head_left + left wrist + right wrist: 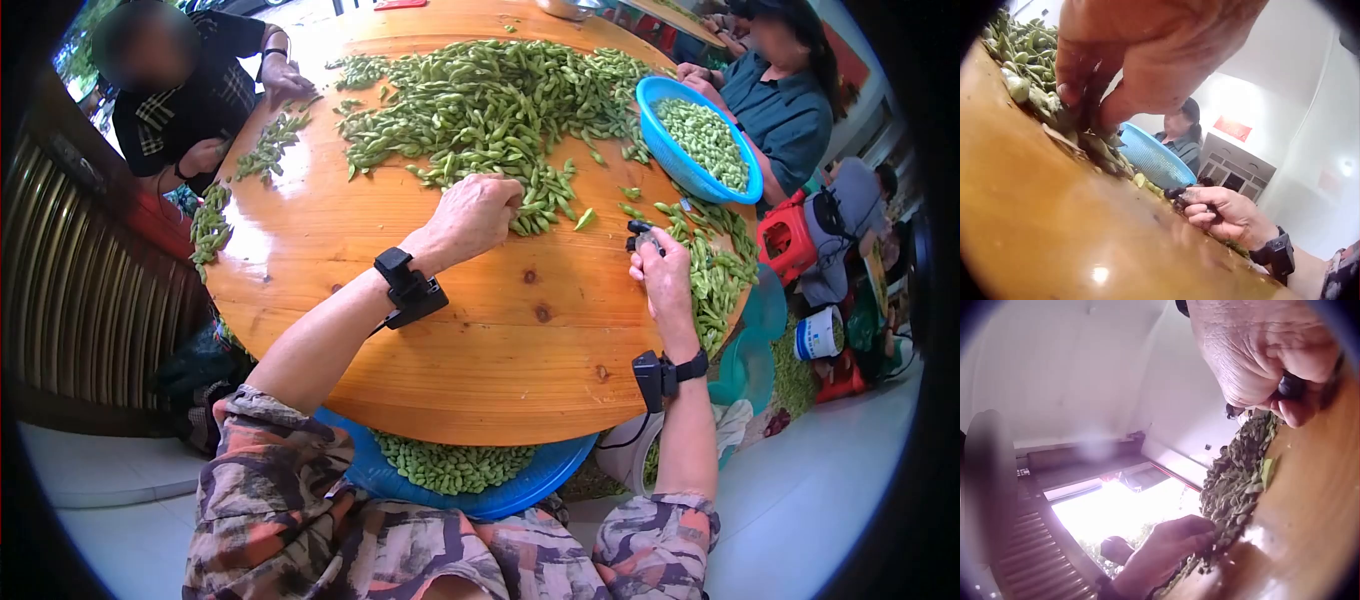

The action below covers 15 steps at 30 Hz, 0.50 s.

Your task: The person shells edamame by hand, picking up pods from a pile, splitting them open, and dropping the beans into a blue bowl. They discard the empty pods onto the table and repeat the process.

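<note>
My left hand [470,215] is at the near edge of a big heap of green bean pods [490,105], its thumb and fingers curled down. In the left wrist view those fingers pinch among the pods [1100,150] just over the wood. To the right, my right hand [665,275] is held with curled fingers around a small black object [637,236], also visible in the right wrist view between thumb and fingers. What exactly this object is, I cannot tell. Beside that hand lies a second strip of pods [715,285]. One loose pod [585,219] sits between the hands.
A blue basket [655,135] of shelled beans stands at the right table edge, near a seated person. Another person sits at the left, by a small pod pile [275,145]. Below the front edge of the round wooden table [480,370], a blue basin [560,480] holds more beans.
</note>
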{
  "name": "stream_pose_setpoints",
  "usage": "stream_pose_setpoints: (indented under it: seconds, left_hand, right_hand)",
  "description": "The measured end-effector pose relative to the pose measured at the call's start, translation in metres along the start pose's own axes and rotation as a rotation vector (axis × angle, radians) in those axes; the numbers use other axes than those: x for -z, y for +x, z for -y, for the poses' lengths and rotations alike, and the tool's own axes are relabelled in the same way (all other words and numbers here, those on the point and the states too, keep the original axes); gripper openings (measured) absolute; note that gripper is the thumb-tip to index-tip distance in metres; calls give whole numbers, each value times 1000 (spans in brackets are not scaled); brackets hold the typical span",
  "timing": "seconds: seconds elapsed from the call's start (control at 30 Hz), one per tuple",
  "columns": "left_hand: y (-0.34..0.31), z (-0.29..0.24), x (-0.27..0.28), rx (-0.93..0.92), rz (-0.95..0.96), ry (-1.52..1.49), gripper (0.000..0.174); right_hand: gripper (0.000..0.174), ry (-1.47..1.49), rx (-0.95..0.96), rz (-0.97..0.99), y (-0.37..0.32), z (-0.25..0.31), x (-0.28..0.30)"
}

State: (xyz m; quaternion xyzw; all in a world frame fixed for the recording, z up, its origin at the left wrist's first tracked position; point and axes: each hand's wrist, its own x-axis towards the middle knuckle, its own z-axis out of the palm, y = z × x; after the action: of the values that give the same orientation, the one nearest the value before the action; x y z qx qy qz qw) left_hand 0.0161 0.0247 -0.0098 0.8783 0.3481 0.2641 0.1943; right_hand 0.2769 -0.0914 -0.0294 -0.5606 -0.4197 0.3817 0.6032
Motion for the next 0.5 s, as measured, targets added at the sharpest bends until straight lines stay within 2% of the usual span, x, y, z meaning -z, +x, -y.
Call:
stream_pose_setpoints:
  seconds: [0.03,0.1,0.13,0.2,0.23,0.3,0.37,0.5]
  left_hand:
    - [-1,-3,2,1,-1,-1,10]
    - [-4,-12,3,23,-122,-293,7]
    - [-6,-17,5,23,-118,-295,7]
    - [-9,-24,9,316,69,-790,11]
    - [-11,-24,7,318,67,-788,11]
    - [-17,-25,4,318,53,-1118,13]
    - [-19,-24,2,343,27,-1159,14]
    - [-20,-19,0,367,19,-1025,14]
  right_hand:
    - [19,-1,0,1,-1,12,-9]
    - [21,16,-57,142,-7,37,-35]
    - [23,6,-95,164,-9,42,-50]
    - [23,42,-110,236,-13,53,-72]
    - [23,80,-121,311,-12,56,-80]
    - [21,166,-128,373,-7,56,-90]
    - [20,251,-170,379,-2,55,-96]
    - [19,286,-196,416,3,39,-95]
